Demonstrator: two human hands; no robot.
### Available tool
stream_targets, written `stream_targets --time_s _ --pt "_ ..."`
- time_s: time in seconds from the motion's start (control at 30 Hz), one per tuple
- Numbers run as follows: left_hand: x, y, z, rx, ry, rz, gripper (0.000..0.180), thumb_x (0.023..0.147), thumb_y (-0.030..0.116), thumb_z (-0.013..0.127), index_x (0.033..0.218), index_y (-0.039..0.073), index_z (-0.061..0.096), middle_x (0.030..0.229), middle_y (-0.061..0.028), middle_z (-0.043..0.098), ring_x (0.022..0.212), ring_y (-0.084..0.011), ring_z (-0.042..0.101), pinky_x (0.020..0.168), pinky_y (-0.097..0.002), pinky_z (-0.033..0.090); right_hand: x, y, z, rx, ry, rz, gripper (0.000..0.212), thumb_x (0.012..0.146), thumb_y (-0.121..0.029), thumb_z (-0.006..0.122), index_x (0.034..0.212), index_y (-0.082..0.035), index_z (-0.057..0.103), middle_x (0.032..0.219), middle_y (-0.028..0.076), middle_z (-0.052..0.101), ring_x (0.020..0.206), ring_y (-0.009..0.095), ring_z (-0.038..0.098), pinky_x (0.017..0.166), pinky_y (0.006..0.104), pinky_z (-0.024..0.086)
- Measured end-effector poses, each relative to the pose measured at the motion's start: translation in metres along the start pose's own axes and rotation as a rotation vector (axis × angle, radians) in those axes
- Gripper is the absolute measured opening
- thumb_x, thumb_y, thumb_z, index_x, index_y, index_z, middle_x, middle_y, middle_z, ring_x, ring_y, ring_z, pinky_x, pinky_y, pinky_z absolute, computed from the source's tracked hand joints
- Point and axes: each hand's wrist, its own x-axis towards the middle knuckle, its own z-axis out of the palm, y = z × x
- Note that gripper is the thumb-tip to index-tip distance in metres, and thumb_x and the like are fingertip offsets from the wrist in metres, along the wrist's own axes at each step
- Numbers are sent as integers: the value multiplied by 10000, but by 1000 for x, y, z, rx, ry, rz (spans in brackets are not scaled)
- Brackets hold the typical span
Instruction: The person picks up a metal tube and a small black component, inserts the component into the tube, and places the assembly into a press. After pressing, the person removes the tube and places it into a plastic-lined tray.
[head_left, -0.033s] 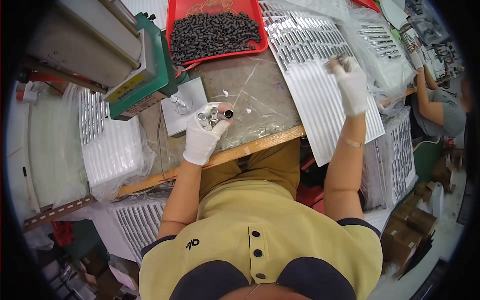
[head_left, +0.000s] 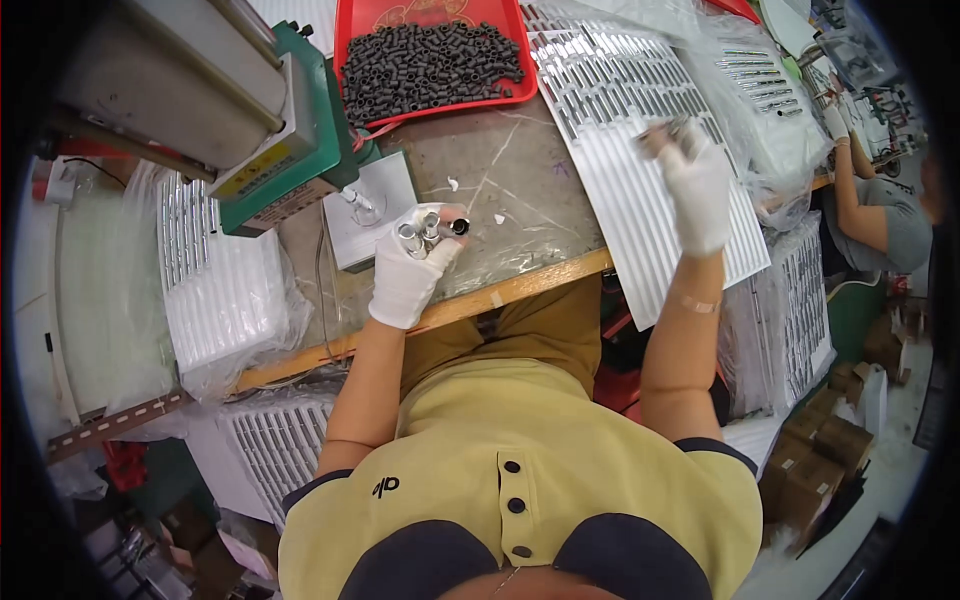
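Note:
My left hand [head_left: 402, 284], in a white glove with bare fingertips, is closed around a few short shiny metal tubes [head_left: 431, 230], their ends facing up; the one nearest the fingertips has a black ring inside its end. It hovers over the bench's front edge, beside the press's white base plate [head_left: 393, 192]. My right hand [head_left: 697, 195], gloved likewise, is above a white ribbed tray [head_left: 640, 240] to the right. Its fingers are smeared by motion, so what they hold cannot be made out. Rows of metal tubes [head_left: 610, 85] lie in that tray's far half.
A green press [head_left: 300, 150] stands at left. Behind the bench [head_left: 500, 160] top, a red tray [head_left: 530, 90] holds many black plastic sleeves [head_left: 430, 70]. More wrapped tube trays [head_left: 225, 300] lie at left. A co-worker [head_left: 870, 215] sits at far right.
My right hand has moved slightly toward me and to the left over the ribbed tray. My left hand stays almost where it was, still holding the tubes.

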Motion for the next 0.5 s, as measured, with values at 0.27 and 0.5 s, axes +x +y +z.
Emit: stream_targets --time_s 0.27,0.5 --pt "-18 -3 -16 -46 13 -48 220 776 -9 712 985 29 654 898 -6 657 796 -66 588 727 -227 487 -97 -19 108 293 -298 -209 193 740 9 723 916 -29 653 779 65 671 646 85 628 565 214 485" --pt "-30 -11 -33 53 128 45 235 749 58 776 950 39 656 868 1 654 756 -61 568 689 -222 472 -104 -16 145 14 -372 -486 251 688 -80 778 898 -42 648 751 104 637 587 197 616 557 291 500"
